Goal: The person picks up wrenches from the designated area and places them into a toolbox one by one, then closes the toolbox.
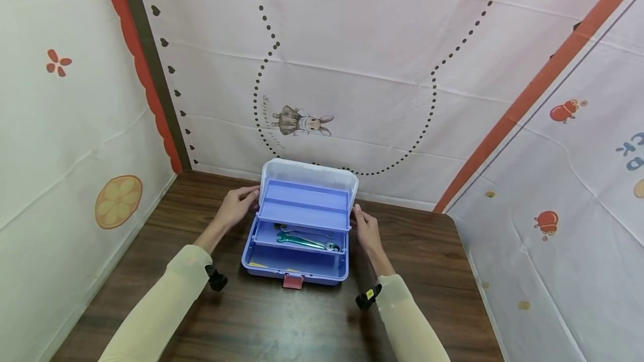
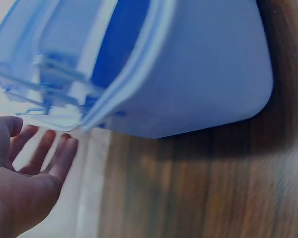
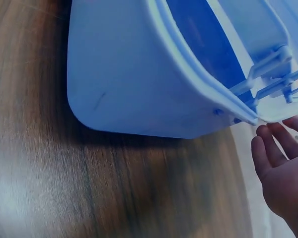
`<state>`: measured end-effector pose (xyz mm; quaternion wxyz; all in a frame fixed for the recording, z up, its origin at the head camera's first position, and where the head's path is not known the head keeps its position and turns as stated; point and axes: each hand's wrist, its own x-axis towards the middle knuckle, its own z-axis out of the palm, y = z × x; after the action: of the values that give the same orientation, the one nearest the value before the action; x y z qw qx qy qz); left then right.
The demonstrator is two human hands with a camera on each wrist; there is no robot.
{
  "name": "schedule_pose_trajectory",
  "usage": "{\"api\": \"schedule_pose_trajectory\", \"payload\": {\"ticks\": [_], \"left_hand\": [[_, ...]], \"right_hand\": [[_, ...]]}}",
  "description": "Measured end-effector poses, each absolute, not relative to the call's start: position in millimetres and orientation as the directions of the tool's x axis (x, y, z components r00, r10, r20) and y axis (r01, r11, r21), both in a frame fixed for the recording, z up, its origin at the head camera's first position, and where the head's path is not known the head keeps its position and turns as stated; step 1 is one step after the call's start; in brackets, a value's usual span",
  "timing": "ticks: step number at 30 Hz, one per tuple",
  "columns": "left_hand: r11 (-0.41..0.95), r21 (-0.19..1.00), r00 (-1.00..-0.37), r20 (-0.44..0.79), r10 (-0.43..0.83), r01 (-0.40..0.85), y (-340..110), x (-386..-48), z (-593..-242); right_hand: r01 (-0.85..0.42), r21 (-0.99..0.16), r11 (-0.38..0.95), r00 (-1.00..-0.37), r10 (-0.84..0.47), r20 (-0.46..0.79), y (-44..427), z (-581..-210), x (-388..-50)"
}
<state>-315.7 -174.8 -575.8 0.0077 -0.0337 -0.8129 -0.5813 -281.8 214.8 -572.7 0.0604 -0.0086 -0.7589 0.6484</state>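
Note:
A blue toolbox (image 1: 297, 272) stands with its whitish lid (image 1: 274, 169) raised and its upper tray (image 1: 304, 205) and lower tray (image 1: 259, 233) stepped out. In the lower tray lie a green wrench (image 1: 302, 241), a silver wrench (image 1: 314, 233) and small round pieces. Yellow bits show in the bottom compartment. My left hand (image 1: 237, 205) is at the lid's left side, fingertips at its edge in the left wrist view. On the opposite side, my right hand (image 1: 368, 230) has its fingertips against the lid's right edge; loosely bent fingers (image 3: 270, 144) show in the right wrist view.
The toolbox stands on a dark wooden table (image 1: 402, 272). A printed cloth (image 1: 347, 105) hangs close behind it, with further cloth walls to the left and right. A red latch (image 1: 293, 281) hangs at the toolbox's front.

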Motion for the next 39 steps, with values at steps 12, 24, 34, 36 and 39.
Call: {"api": "schedule_pose_trajectory", "payload": {"ticks": [12, 24, 34, 36, 39], "left_hand": [[0.412, 0.911, -0.986, -0.081, 0.144, -0.014, -182, -297, -538], [0.340, 0.940, -0.939, -0.143, 0.314, -0.029, -183, -285, -523], [0.454, 0.890, -0.929, -0.147, 0.340, 0.025, -186, -270, -524], [0.488, 0.871, -0.933, -0.132, 0.334, 0.051, -186, -264, -527], [0.516, 0.853, -0.942, -0.110, 0.317, 0.074, -188, -257, -530]], "right_hand": [[-0.025, -0.979, 0.201, -0.998, -0.060, 0.014, 219, -531, -270], [0.011, -0.950, 0.311, -0.984, -0.163, -0.065, 230, -509, -260], [-0.044, -0.903, 0.428, -0.975, -0.215, -0.054, 239, -507, -243], [-0.069, -0.887, 0.457, -0.973, -0.228, -0.042, 239, -507, -239], [-0.099, -0.882, 0.462, -0.964, -0.264, -0.031, 239, -507, -234]]}}
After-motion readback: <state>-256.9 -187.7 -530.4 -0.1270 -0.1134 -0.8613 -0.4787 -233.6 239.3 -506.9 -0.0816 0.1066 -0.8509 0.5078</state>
